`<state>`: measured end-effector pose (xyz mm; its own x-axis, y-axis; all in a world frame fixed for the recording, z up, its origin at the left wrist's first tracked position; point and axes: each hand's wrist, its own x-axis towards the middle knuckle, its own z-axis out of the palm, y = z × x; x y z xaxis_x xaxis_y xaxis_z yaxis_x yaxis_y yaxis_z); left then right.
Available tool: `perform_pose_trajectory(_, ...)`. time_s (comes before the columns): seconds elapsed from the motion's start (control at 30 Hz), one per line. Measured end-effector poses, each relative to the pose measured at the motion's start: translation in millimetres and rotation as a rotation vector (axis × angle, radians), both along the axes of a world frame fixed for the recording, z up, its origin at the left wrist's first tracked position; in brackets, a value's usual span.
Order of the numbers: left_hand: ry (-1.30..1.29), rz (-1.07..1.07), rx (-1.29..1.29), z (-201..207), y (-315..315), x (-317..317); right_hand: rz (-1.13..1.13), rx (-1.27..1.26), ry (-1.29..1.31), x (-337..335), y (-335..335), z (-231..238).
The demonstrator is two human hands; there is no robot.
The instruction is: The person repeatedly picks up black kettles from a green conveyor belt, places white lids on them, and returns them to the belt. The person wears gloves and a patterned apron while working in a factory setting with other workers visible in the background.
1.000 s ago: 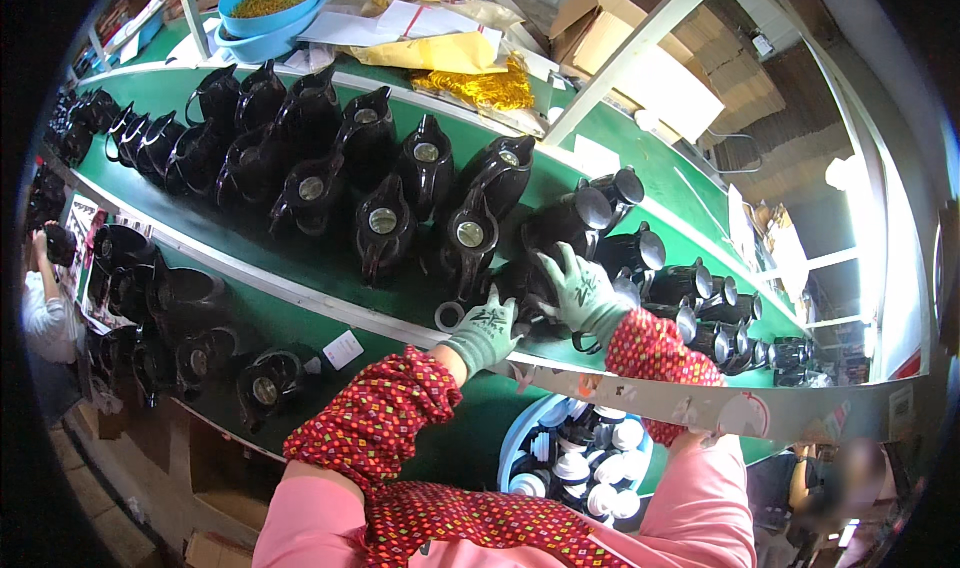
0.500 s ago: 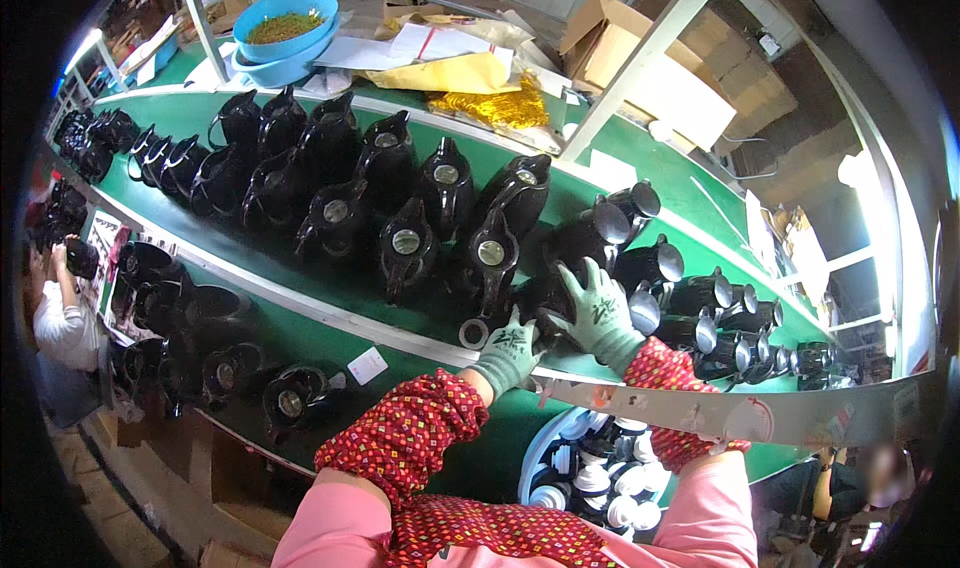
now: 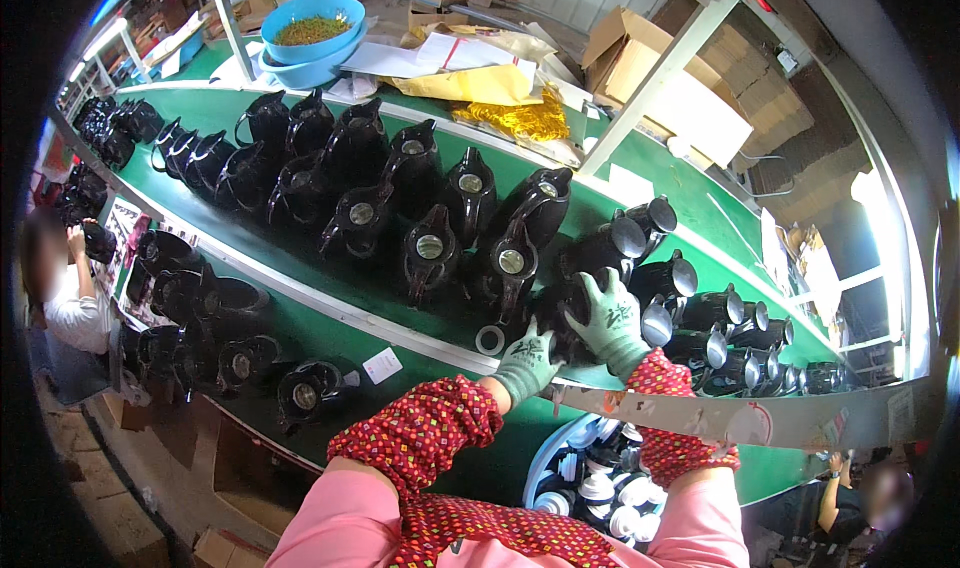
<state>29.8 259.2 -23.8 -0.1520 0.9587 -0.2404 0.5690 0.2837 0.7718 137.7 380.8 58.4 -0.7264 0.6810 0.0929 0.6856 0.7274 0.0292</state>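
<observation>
Now, just lower right of centre, my left hand [image 3: 527, 366] and right hand [image 3: 612, 330] flank a black jug [image 3: 552, 313]; grip I can't tell; slipping could topple the neighbouring jug [image 3: 511, 262].

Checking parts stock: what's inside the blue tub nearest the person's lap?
Heaped black and white stopper-like parts show inside the blue tub. The pile covers its bottom, and the right red sleeve hides part of its rim.
</observation>
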Motion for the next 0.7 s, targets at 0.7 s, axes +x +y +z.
perform_pose_trajectory(0.7, 0.003, 0.332, 0.211, -43.8, -36.1, -75.6, 0.082, -0.347, 0.232, -112.9, 159.4, -55.9)
